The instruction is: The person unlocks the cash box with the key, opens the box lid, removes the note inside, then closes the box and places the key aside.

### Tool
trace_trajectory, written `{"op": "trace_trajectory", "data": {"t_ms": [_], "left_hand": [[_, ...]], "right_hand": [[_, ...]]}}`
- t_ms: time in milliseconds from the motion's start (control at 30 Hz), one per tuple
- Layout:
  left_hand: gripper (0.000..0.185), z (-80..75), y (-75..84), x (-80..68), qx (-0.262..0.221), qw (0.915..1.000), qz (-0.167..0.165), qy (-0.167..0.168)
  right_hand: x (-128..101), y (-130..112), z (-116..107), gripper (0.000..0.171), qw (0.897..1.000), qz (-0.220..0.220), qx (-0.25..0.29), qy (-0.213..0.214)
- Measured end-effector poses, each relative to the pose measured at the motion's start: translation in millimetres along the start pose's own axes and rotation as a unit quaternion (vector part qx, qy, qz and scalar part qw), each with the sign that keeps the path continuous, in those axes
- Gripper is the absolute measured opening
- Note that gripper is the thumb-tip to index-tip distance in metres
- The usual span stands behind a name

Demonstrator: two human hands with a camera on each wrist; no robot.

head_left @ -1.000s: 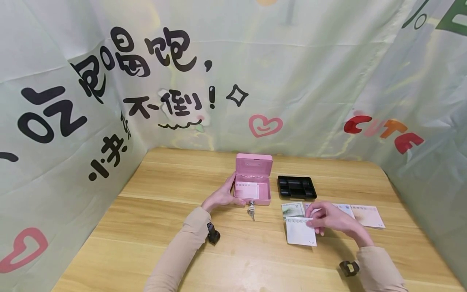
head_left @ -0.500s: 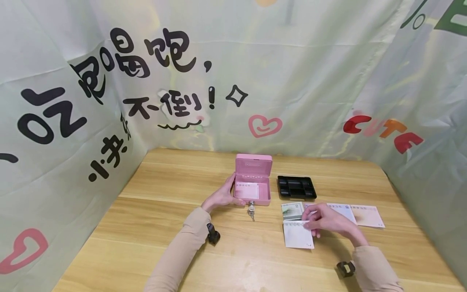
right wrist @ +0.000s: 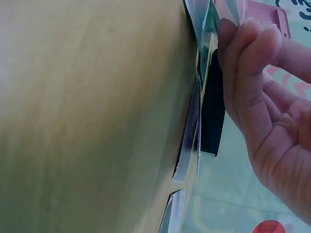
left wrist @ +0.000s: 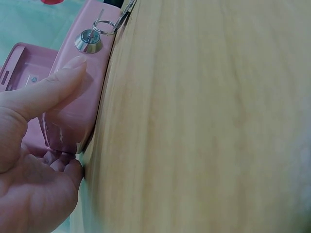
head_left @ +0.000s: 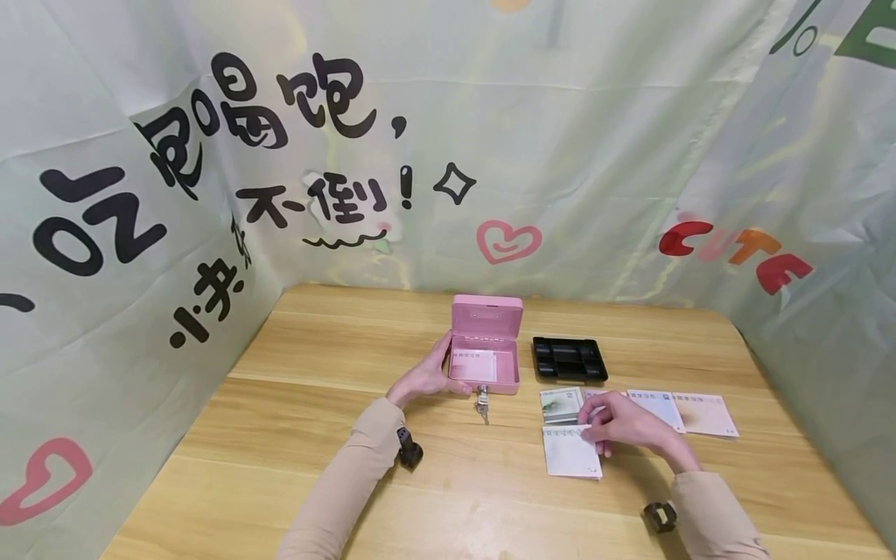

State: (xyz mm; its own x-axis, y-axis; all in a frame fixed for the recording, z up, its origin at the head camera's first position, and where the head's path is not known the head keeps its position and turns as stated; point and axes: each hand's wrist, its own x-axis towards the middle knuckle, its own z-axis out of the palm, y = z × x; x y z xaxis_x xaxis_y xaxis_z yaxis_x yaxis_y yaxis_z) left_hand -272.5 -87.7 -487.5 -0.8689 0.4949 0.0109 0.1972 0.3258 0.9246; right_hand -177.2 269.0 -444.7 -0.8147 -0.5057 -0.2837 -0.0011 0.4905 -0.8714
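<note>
The pink cash box (head_left: 485,354) stands open near the middle of the table (head_left: 315,435), its lid upright and one banknote lying flat inside. The left hand (head_left: 423,379) grips the box's near-left corner, thumb along the front wall beside the lock (left wrist: 87,41), from which a small bunch of keys (head_left: 481,406) hangs.

To the right of the box and nearer the person, the right hand (head_left: 619,424) pinches the far edge of a pale banknote (head_left: 570,453), whose other end rests on the table. Just right of the box sits a black coin tray (head_left: 568,358), and more notes (head_left: 675,411) lie in a row in front of it.

The note is probably very light, thin and limp, so it should sag and slip if held loosely. An edge or corner, pinched between thumb and fingertips (right wrist: 252,53), is the sensible place to hold it. The box looks rigid and smooth-walled, and a grip round a corner suits steadying it.
</note>
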Motion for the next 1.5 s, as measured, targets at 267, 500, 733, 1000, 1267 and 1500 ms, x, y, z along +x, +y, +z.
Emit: {"op": "trace_trajectory", "data": {"t_ms": [267,500,733,1000,1267,1500], "left_hand": [[0.123,0.1,-0.3,0.5,0.007,1.0000,0.000,-0.002],[0.124,0.2,-0.4,-0.8,0.021,0.9998,-0.004,0.000],[0.124,0.7,-1.2,-1.8,0.019,0.9997,-0.015,0.003],[0.125,0.6,-1.0,-1.8,0.017,0.9998,-0.012,0.002],[0.125,0.6,-0.4,-1.4,0.010,0.9999,-0.013,0.001],[0.126,0.0,-1.9,-0.9,0.008,0.9999,-0.015,0.000]], "right_hand": [[0.3,2.0,0.0,0.022,1.000,0.008,-0.008,0.005],[0.3,3.2,0.1,0.022,1.000,0.006,-0.012,0.007],[-0.3,3.6,0.3,0.023,1.000,0.014,-0.012,0.011],[-3.1,3.0,-1.0,0.025,1.000,0.007,-0.011,0.009],[-6.5,4.0,-6.7,0.022,0.999,0.009,-0.035,0.015],[-8.1,2.4,-9.4,0.022,0.999,0.001,-0.025,0.020]]}}
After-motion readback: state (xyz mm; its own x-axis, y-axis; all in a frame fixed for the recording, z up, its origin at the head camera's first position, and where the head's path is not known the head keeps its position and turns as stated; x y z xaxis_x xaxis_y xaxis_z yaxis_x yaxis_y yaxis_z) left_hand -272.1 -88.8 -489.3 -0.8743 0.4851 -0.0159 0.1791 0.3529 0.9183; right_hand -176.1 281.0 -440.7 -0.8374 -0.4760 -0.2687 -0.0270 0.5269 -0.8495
